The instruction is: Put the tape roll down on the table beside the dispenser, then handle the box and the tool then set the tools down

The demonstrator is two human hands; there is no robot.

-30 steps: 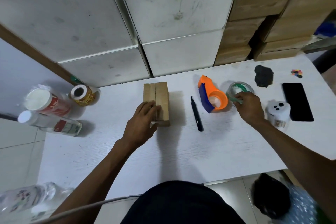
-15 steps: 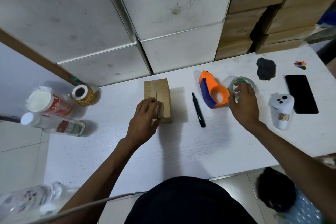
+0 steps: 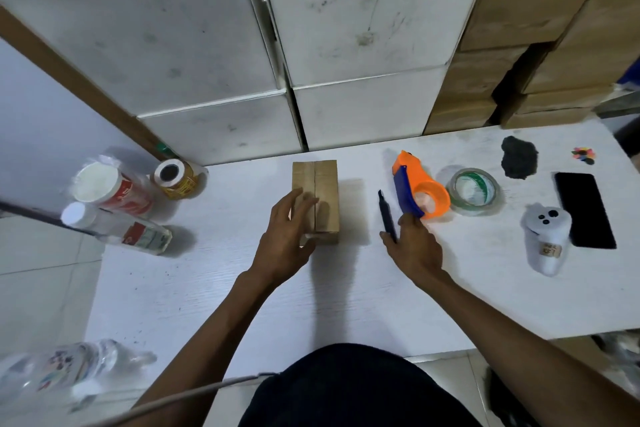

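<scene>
While the left hand (image 3: 289,236) lies with loose fingers flat on a small cardboard box (image 3: 316,199) at frame centre, the right hand (image 3: 412,246), fingers beginning to curl, touches a black pen (image 3: 387,215) beside an orange tape dispenser (image 3: 417,189); likely reaching, a firm pinch comes next

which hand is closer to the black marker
Right. The right hand is at the black marker, its fingers touching the near end. The left hand rests on the cardboard box, off to the marker's left.
</scene>
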